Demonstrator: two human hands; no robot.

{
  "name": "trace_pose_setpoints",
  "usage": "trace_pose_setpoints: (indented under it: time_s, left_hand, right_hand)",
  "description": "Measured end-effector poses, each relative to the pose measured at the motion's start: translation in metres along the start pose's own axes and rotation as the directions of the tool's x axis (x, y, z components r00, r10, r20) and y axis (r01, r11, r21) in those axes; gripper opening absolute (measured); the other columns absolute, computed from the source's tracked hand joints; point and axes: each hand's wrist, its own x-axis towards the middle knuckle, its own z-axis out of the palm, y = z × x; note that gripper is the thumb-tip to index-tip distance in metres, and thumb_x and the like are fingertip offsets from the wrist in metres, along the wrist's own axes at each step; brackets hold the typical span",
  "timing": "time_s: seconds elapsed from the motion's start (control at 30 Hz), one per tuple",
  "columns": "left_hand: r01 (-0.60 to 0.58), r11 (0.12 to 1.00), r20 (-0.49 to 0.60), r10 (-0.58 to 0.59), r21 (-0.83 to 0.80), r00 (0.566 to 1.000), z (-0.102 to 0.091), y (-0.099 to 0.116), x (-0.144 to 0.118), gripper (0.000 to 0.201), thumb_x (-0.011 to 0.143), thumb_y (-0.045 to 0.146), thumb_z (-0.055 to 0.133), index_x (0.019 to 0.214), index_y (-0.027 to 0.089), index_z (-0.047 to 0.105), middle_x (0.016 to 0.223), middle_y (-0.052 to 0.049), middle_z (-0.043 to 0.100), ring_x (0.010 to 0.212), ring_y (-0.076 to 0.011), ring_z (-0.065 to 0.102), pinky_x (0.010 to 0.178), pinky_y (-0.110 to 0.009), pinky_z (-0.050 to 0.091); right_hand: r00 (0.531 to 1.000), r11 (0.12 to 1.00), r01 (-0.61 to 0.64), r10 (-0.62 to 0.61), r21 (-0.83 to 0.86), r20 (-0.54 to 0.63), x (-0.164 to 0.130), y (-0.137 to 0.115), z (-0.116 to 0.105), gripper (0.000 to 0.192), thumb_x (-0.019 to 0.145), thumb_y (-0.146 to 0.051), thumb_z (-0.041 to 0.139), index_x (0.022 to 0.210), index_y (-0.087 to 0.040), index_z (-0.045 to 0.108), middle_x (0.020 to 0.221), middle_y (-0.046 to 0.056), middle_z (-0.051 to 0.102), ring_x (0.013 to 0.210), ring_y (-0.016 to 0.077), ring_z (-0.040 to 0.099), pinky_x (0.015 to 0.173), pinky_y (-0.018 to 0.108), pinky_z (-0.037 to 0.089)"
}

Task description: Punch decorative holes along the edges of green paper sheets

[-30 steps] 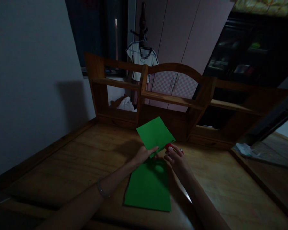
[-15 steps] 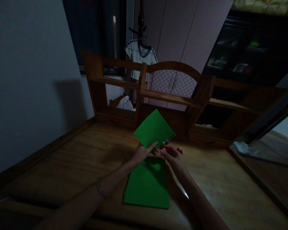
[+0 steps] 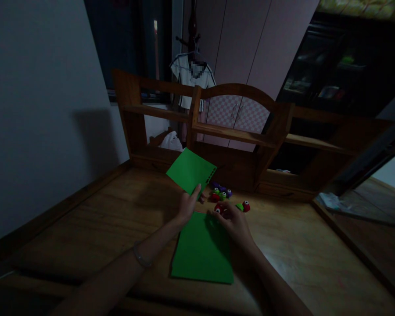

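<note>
Two holds at once: pinching green card (image 3: 188,170) with left hand (image 3: 186,205); grasping red toy (image 3: 217,208) with right hand (image 3: 236,223); might scatter clustered toys (image 3: 222,196) by dipping the card.

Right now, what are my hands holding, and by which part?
Your left hand grips the upper green sheet by its lower corner. Your right hand pinches a small red toy; where on it, I can't tell.

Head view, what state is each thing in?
Raised rectangular green sheet, tilted, in the left hand
Small red toy with an eye, in the right hand
Lower rectangular green sheet, flat on the wooden tabletop
Small purple, green and red toys, clustered
White shirt, hanging
Pink-checked cupboard doors, closed
</note>
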Motion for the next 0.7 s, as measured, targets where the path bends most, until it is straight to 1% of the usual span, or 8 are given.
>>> trace_pose_setpoints:
  time_s: [0.1,0.17,0.27,0.33,0.43,0.53,0.63,0.7]
  left_hand:
    - [-0.032,0.999,0.018,0.032,0.007,0.999,0.0,0.002,-0.002,0.043,0.078,0.053,0.051,0.058,0.016,0.061,0.055,-0.003,0.062,0.051,-0.0145,0.058,0.058,-0.025,0.045]
    - [-0.036,0.999,0.035,0.036,0.006,0.999,-0.001,0.005,-0.003,0.043,0.078,0.052,0.05,0.059,0.016,0.061,0.055,-0.003,0.062,0.052,-0.0147,0.058,0.058,-0.025,0.045]
    - [-0.034,0.999,0.042,0.033,0.025,0.999,-0.002,0.007,-0.004,0.042,0.078,0.052,0.052,0.059,0.015,0.061,0.056,-0.004,0.062,0.053,-0.0154,0.059,0.06,-0.025,0.045]
    - [-0.039,0.999,0.041,0.037,0.035,0.998,-0.003,0.006,-0.002,0.041,0.077,0.052,0.052,0.061,0.015,0.062,0.057,-0.004,0.063,0.054,-0.016,0.06,0.06,-0.026,0.046]
    - [-0.054,0.998,0.037,0.053,0.033,0.998,-0.004,0.002,0.0,0.042,0.077,0.052,0.052,0.062,0.015,0.062,0.058,-0.004,0.064,0.055,-0.0165,0.06,0.06,-0.026,0.046]
    - [-0.062,0.998,0.022,0.062,0.029,0.998,-0.004,0.0,0.002,0.042,0.077,0.053,0.051,0.061,0.016,0.062,0.058,-0.004,0.064,0.054,-0.0163,0.06,0.06,-0.026,0.046]
    - [-0.059,0.997,0.011,0.058,0.052,0.998,-0.004,0.001,0.003,0.044,0.077,0.055,0.05,0.06,0.015,0.062,0.057,-0.005,0.064,0.054,-0.0165,0.061,0.061,-0.026,0.046]
    - [-0.051,0.997,0.0,0.051,0.063,0.999,-0.004,0.003,0.002,0.046,0.078,0.055,0.049,0.059,0.015,0.062,0.057,-0.005,0.064,0.055,-0.017,0.061,0.061,-0.026,0.045]
  right_hand:
    - [0.999,0.997,0.024,-0.022,-0.078,0.026,0.005,0.001,0.002,0.023,0.072,-0.035,0.068,0.092,-0.024,0.065,0.079,0.003,0.063,0.063,0.0191,0.056,0.059,0.029,0.04]
    - [0.995,0.979,0.089,-0.078,-0.182,0.062,0.012,0.002,0.004,0.021,0.073,-0.031,0.066,0.093,-0.025,0.064,0.083,0.003,0.063,0.068,0.0202,0.057,0.063,0.03,0.041]
    - [0.979,0.923,0.194,-0.159,-0.332,0.129,0.025,0.003,0.011,0.023,0.073,-0.023,0.064,0.096,-0.025,0.063,0.089,0.004,0.062,0.08,0.0226,0.057,0.071,0.032,0.041]
    - [0.971,0.885,0.225,-0.169,-0.409,0.168,0.033,0.005,0.017,0.023,0.073,-0.02,0.063,0.096,-0.023,0.063,0.091,0.006,0.062,0.083,0.0231,0.056,0.073,0.032,0.04]
    - [0.978,0.846,0.2,-0.139,-0.494,0.158,0.038,0.008,0.026,0.022,0.075,-0.017,0.06,0.097,-0.021,0.063,0.092,0.008,0.06,0.081,0.0223,0.056,0.074,0.032,0.041]
    - [0.983,0.822,0.177,-0.125,-0.541,0.133,0.037,0.01,0.031,0.024,0.078,-0.018,0.058,0.101,-0.022,0.064,0.097,0.009,0.058,0.081,0.0212,0.056,0.074,0.031,0.041]
    - [0.98,0.79,0.198,-0.154,-0.58,0.125,0.041,0.007,0.027,0.021,0.081,-0.024,0.058,0.101,-0.022,0.064,0.098,0.009,0.056,0.08,0.0197,0.056,0.071,0.029,0.042]
    - [0.977,0.757,0.21,-0.184,-0.619,0.106,0.053,0.002,0.017,0.019,0.083,-0.03,0.056,0.097,-0.02,0.064,0.095,0.008,0.056,0.077,0.0184,0.056,0.069,0.027,0.042]
